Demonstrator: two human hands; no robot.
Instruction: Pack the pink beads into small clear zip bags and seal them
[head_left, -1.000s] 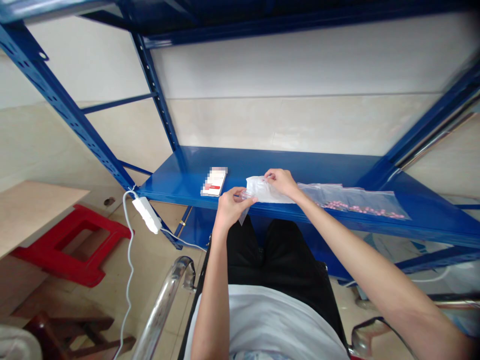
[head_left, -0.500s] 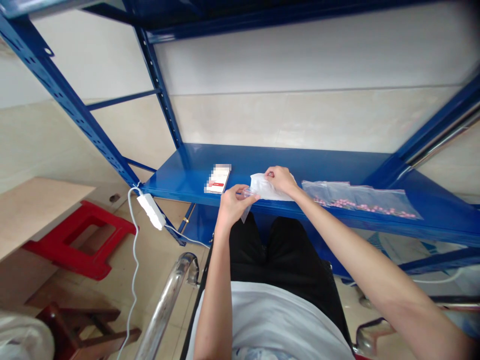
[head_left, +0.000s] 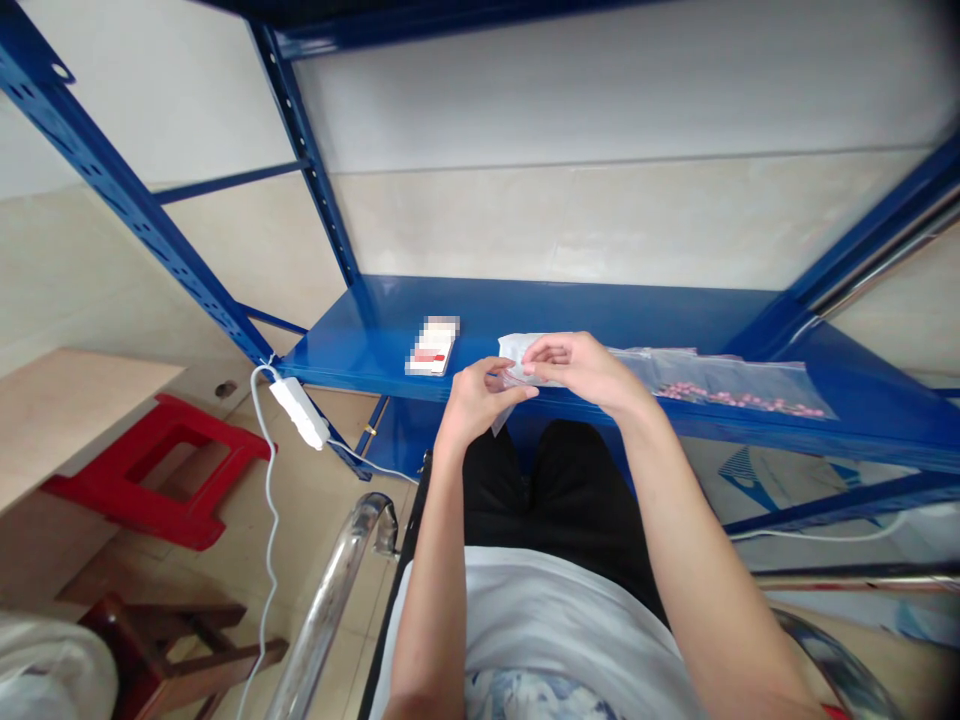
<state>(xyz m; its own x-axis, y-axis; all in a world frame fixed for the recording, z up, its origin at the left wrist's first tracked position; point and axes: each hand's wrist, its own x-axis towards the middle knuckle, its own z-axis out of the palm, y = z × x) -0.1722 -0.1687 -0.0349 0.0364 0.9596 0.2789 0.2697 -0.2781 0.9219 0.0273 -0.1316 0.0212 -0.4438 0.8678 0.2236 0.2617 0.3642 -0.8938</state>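
My left hand (head_left: 474,402) pinches a small clear zip bag (head_left: 501,418) at the front edge of the blue shelf (head_left: 420,300). The bag hangs partly over that edge. Just right of it, my right hand (head_left: 583,368) has its fingers curled together at the bag's upper end; whatever is between them is too small to make out. Under and behind my right hand lies a crumpled white sheet or pouch (head_left: 514,346), mostly covered by the hand. Farther right, several flat clear zip bags (head_left: 776,382) with small pink pieces lie in an overlapping row.
A phone (head_left: 442,342) with a lit, partly blurred screen lies left of my hands. Blue uprights (head_left: 300,130) frame the shelf. A white power strip (head_left: 298,410) hangs at the left post. A red stool (head_left: 165,480) and a metal armrest (head_left: 345,560) are lower left.
My right hand has moved from the white sheet toward the bag in my left hand. The left hand keeps its hold on the bag. The camera view has shifted slightly.
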